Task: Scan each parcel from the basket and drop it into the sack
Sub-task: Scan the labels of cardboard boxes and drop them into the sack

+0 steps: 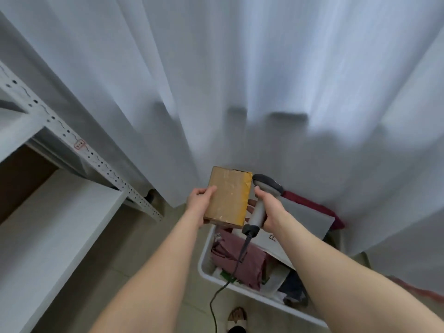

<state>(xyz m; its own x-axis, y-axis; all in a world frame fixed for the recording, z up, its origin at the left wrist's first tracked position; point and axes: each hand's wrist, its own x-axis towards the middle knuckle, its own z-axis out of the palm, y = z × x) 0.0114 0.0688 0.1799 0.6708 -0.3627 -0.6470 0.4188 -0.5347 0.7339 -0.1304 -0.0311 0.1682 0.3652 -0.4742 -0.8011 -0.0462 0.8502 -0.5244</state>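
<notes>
- The left hand grips the near left edge of the cardboard parcel, thumb on top, and holds it up over the far end of the basket.
- No label shows on the brown, taped face turned up here. My call: find the barcode side and turn it to the scanner before triggering.
- Just right of the parcel, the right hand is wrapped round the scanner handle. The scanner head sits almost against the parcel's taped edge, probably too close, so ease it back and square it up.
- Far left stands a metal shelf, well clear of the hands.
- The scanner cable trails down across the white basket, which could snag when the next parcel is picked.
- In the basket lie a pink packet and others.
- To the right, a grey flat packet rests against the curtain.
- I can't make out the sack.
</notes>
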